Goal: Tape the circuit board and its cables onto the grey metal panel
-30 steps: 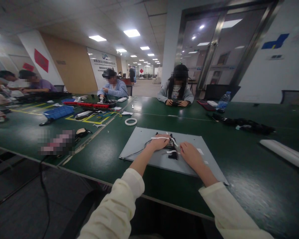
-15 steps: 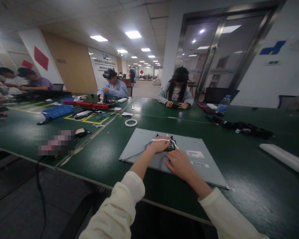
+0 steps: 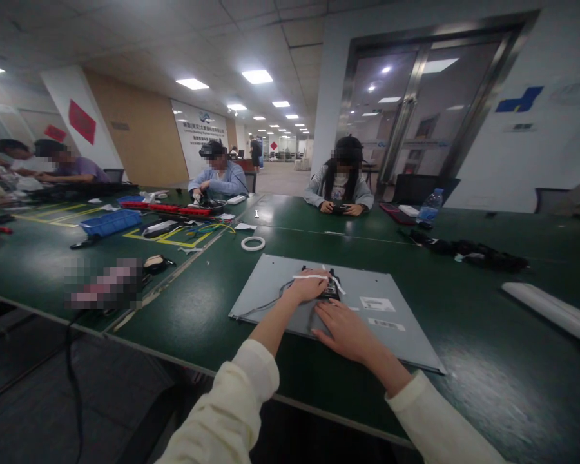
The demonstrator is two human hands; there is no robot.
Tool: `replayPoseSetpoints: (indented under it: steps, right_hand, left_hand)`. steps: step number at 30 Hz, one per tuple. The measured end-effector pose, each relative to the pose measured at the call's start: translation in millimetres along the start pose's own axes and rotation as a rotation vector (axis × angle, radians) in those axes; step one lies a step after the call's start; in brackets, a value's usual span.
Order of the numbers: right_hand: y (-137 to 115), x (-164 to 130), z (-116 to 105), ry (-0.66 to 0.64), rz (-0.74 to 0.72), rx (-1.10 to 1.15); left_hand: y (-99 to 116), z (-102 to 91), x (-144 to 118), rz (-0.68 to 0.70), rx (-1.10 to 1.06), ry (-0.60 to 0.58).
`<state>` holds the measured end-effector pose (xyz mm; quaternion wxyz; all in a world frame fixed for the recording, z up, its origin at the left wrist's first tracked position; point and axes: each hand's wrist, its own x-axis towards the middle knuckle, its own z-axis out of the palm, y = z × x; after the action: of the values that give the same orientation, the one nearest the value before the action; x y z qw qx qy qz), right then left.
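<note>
A flat grey metal panel (image 3: 265, 283) lies on the table in front of me. Near its middle sits a dark circuit board (image 3: 337, 291) with a black frame, partly hidden by my hands. My left hand (image 3: 310, 286) rests over the board's left side, fingers laid across it. One white strip (image 3: 302, 277) runs along the back of that hand, and another white strip (image 3: 339, 283) slants at the board's right edge. Closer to me, my right hand (image 3: 342, 327) lies with fingers outstretched at the board's near edge. Thin grey cables (image 3: 265, 305) trail left over the panel.
A white tape roll (image 3: 252, 243) lies beyond the panel. To the left are a blue bin (image 3: 110, 223) and a wrench (image 3: 191, 251). On the right are a long white case (image 3: 551, 310), a black bundle (image 3: 468, 250) and a water bottle (image 3: 430, 206). Several people sit around the table.
My right hand has slid slightly left and toward me along the panel. My left hand stays on the board. The camera view has shifted a little.
</note>
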<state>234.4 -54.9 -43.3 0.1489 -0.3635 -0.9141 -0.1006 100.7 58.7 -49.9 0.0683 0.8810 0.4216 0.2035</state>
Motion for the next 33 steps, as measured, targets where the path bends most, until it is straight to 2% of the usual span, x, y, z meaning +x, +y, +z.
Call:
replayPoseSetpoints:
  steps: [6,13,18,22,25,28,33]
  right_hand:
    - [6.3,4.1,-2.1,0.031,-0.018,0.108]
    - [18.0,8.0,-2.1,0.206,0.063,0.172]
    - [24.5,8.9,-0.9,0.339,0.168,0.235]
    - [26.8,14.0,2.4,0.431,0.262,0.318]
    - [25.7,29.2,-1.7,0.476,0.369,0.483]
    - [22.9,55.0,-10.8,0.488,0.5,0.666]
    - [17.8,93.3,-11.9,0.521,0.568,0.677]
  left_hand:
    - [-2.4,3.0,0.4,0.067,0.041,0.071]
    - [-1.4,0.7,-1.0,0.087,0.082,0.116]
    - [-0.1,-11.4,-8.0,0.052,0.107,0.212]
    - [3.0,-29.8,-13.9,0.053,0.163,0.364]
    - [4.7,-41.4,-18.0,0.065,0.201,0.404]
    - [2.6,-45.0,-22.4,0.077,0.248,0.397]
    - [-9.9,-39.7,-26.4,0.053,0.3,0.368]
